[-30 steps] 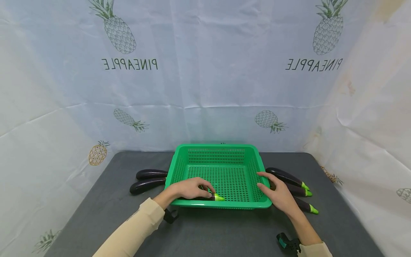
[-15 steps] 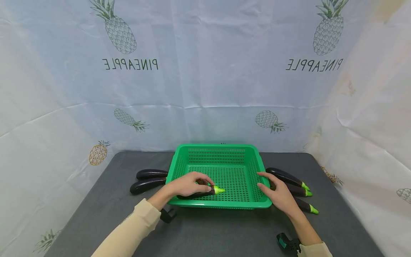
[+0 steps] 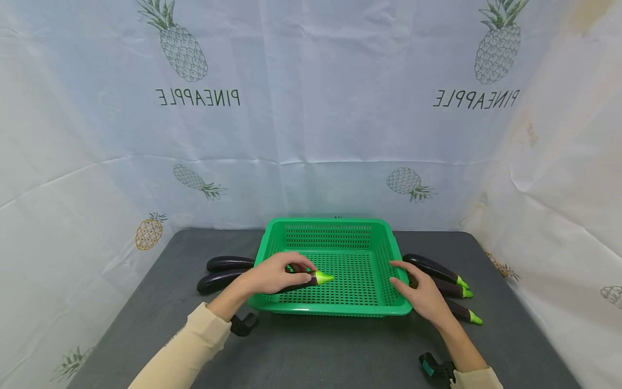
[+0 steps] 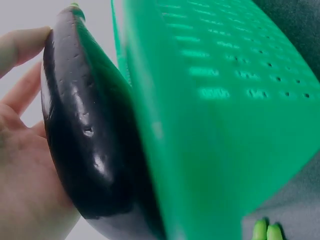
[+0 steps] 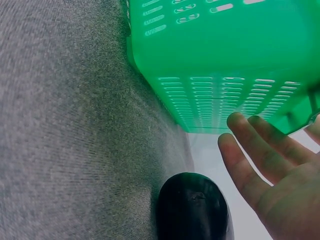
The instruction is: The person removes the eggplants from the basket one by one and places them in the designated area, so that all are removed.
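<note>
My left hand [image 3: 274, 273] grips a dark purple eggplant [image 3: 297, 286] by its stem end, the bright green cap pointing right. It hangs tilted over the left part of a green perforated plastic basket [image 3: 335, 310]. In the left wrist view the eggplant [image 4: 92, 130] lies along the palm, close beside the basket's wall. At the basket's right rim, my right hand [image 3: 421, 294] has its fingers spread and fairly straight. The right wrist view has those fingers beside the outer wall [image 5: 225, 95]; whether they touch it cannot be told.
Two eggplants [image 3: 217, 282] lie left of the basket, their stem ends hidden in the head view. Three more eggplants [image 3: 432, 267] lie to its right with green caps outward. Everything rests on a dark grey table [image 3: 320, 351], with a pineapple-print curtain [image 3: 311, 129] behind.
My left hand has lifted the eggplant from the basket's near inside edge, up and slightly to the left. The right hand and the basket stay in place.
</note>
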A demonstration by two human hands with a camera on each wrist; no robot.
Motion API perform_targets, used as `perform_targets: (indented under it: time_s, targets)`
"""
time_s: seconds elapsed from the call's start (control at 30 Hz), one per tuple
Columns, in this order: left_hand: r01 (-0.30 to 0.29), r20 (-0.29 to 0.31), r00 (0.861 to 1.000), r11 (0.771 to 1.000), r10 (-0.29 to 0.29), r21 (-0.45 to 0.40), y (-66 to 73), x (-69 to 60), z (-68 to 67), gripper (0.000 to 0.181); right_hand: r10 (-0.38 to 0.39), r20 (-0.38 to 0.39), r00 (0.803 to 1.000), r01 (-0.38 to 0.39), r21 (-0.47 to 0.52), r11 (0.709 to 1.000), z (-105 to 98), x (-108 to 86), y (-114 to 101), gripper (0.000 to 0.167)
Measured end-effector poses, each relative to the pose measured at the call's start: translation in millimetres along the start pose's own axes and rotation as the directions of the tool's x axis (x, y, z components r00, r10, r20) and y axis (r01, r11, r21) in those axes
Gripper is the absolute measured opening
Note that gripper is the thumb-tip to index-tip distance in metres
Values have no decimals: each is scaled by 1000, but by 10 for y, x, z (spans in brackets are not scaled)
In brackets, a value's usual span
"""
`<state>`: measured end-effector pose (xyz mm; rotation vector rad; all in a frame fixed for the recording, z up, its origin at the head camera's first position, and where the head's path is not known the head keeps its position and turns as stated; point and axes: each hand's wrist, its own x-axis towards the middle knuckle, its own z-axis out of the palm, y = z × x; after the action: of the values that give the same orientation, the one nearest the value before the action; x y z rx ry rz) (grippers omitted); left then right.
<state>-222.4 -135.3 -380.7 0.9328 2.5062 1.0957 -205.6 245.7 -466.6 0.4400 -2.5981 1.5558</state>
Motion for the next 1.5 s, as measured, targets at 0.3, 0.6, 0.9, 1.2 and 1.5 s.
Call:
perform_targets:
  time_s: [0.3, 0.6, 0.9, 1.2, 1.5]
  targets:
    - [-35, -50, 998, 999, 36, 25, 50, -142, -105, 25, -5, -2, 1000, 5, -4, 1000, 4, 4, -6, 49]
    - [17, -108, 994, 998, -11, 55, 34, -366, -296, 25, -5, -6, 1000, 5, -6, 1000, 1, 14, -15, 49]
    - [71, -206, 977, 996, -57, 59, -64, -594, -458, 27, -14, -4, 1000, 14, -5, 1000, -4, 25, 0, 49]
    - [135, -298, 948, 988, -107, 72, -254, -758, -524, 27, -7, -4, 1000, 7, -10, 1000, 2, 13, 5, 49]
    - [171, -372, 918, 983, -137, 61, -523, -916, -536, 27, -11, -1, 1000, 11, 3, 1000, 9, -1, 9, 49]
